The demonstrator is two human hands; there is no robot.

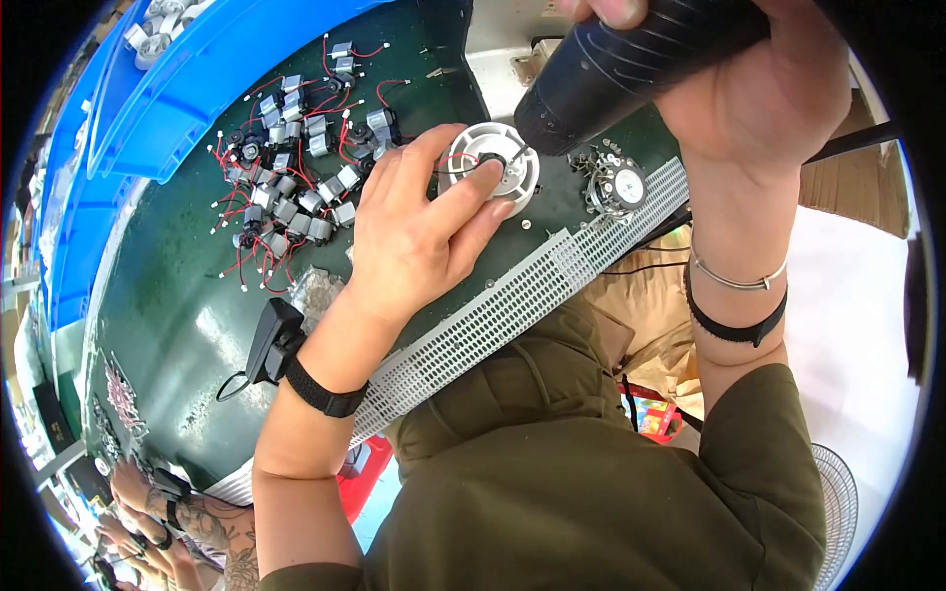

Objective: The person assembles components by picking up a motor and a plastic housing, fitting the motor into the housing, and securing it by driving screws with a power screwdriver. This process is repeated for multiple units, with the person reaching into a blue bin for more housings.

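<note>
My left hand [409, 231] is closed on a round white plastic housing [523, 187] with a ribbed, open inside. Its fingers press near a small dark part in the middle, from which thin red and black wires come out. My right hand [754, 103] grips a thick black electric screwdriver [601, 84], tilted so that its tip reaches down into the housing. Right of the housing sits a round magnet [625, 185] with many small screws clinging around its pale centre. A loose screw [526, 224] lies just below the housing.
Several small grey motors [286, 202] with red wires lie heaped to the left on the green table [177, 286]. Blue bins [163, 123] stand behind them. A perforated grey strip [473, 323] runs along the near edge. Another person's tattooed arm [212, 522] shows at lower left.
</note>
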